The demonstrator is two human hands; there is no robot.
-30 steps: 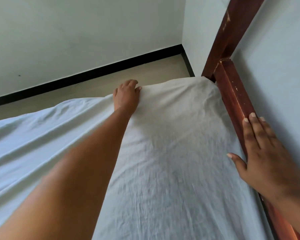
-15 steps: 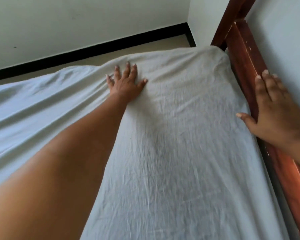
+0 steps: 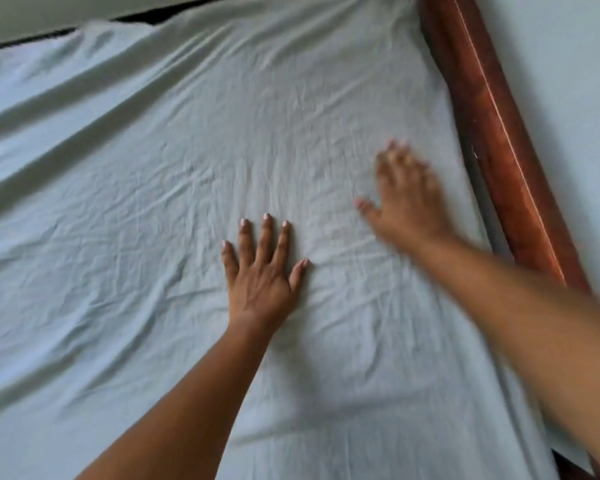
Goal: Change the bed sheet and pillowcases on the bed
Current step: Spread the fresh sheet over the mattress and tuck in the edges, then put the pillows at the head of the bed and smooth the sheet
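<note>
two hands, left hand (image 3: pixel 262 282) and blurred right hand (image 3: pixel 407 206), lie spread flat on the wrinkled bed sheet (image 3: pixel 153 168) beside the wooden bed frame (image 3: pixel 492 133).

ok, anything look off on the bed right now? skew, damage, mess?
No damage or stain visible. The bed sheet just isn't smooth: long diagonal folds cross its left part and fine creases cover the middle. Its right edge runs along the wooden bed frame, not visibly askew.

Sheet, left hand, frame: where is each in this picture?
sheet (image 3: pixel 118 202), head view, bare wrinkled middle.
left hand (image 3: pixel 262 282), head view, back of the hand.
frame (image 3: pixel 485 133), head view, wooden side rail.
</note>
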